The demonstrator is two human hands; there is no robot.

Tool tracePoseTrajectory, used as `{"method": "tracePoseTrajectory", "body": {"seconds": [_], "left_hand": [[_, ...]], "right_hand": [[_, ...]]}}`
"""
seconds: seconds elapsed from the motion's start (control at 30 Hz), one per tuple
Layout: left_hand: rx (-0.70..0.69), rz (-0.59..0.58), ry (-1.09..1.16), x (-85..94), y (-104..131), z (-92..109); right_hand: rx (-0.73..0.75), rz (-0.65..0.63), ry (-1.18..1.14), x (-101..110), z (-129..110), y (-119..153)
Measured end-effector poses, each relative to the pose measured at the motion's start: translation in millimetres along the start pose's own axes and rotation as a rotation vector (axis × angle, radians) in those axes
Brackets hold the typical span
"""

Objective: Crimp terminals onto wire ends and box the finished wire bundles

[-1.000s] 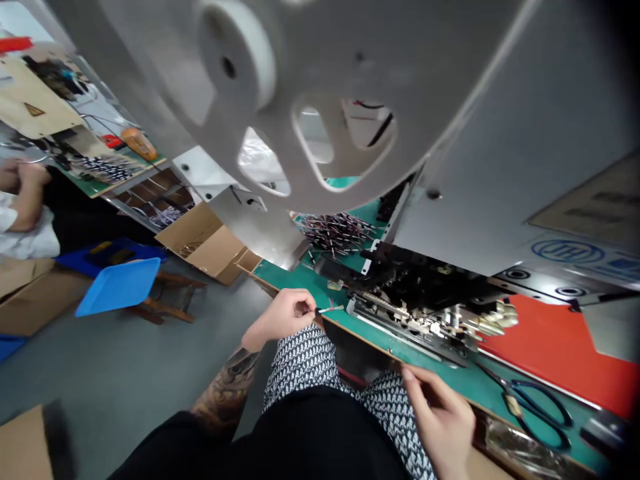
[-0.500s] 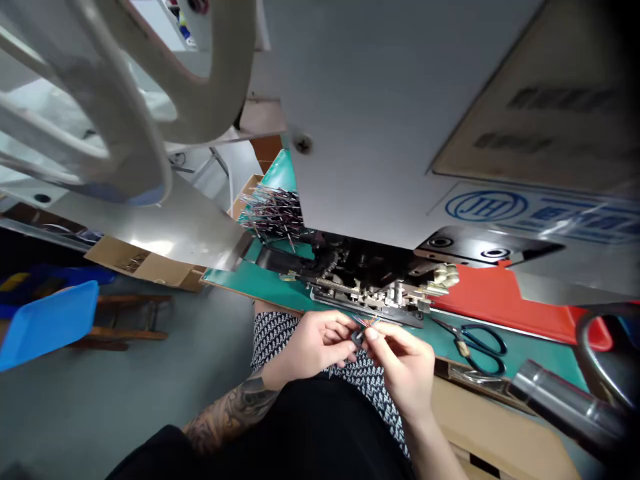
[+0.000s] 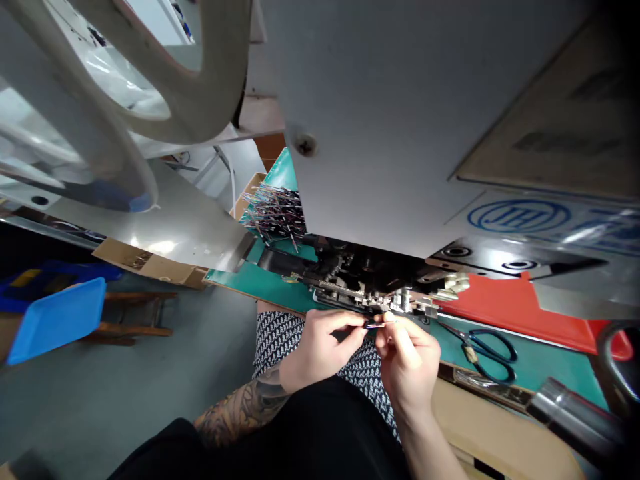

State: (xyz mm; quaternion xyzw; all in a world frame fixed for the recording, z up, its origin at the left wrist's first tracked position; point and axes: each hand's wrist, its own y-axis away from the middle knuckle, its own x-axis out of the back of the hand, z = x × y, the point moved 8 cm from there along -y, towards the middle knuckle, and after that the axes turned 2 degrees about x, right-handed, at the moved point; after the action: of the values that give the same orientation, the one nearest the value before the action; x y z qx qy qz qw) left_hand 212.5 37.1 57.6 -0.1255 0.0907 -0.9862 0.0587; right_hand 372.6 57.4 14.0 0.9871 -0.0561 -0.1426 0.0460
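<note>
My left hand [image 3: 327, 340] pinches a short dark cable [image 3: 371, 325] between thumb and forefinger, just in front of the machine's metal mechanism [image 3: 360, 290]. From the cable's end, thin coloured wires [image 3: 389, 323] run to the right. My right hand [image 3: 410, 353] closes its fingertips on these wires. Both hands hold the piece between them, above my lap. Most of the cable is hidden by the fingers. Overhead, the large grey machine housing [image 3: 370, 133] fills the upper view.
A pile of wire pieces [image 3: 275, 210] lies on the green bench top [image 3: 240, 280] at the back left. Scissors [image 3: 483, 353] and a red tray [image 3: 510, 307] lie right of my hands. A blue tray [image 3: 60, 323] and cardboard box [image 3: 150, 262] are at the left.
Both hands have shifted slightly right. The cable has turned from pointing up with its wires spread to lying sideways, its wires gathered in my right fingertips. The view has shifted a little.
</note>
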Motion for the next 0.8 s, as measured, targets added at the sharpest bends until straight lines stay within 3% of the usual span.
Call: {"method": "tracePoseTrajectory", "body": {"seconds": [0.13, 0.47, 0.8], "left_hand": [[-0.180, 0.080, -0.095, 6.4, -2, 15], [-0.118, 0.112, -0.139, 8.7, 0, 3], [-0.138, 0.110, -0.150, 10.7, -3, 9]], "right_hand": [[0.005, -0.002, 0.016, -2, -3, -4], [0.012, -0.022, 0.108, -10, -10, -8], [0.001, -0.008, 0.118, -9, -9, -8]]}}
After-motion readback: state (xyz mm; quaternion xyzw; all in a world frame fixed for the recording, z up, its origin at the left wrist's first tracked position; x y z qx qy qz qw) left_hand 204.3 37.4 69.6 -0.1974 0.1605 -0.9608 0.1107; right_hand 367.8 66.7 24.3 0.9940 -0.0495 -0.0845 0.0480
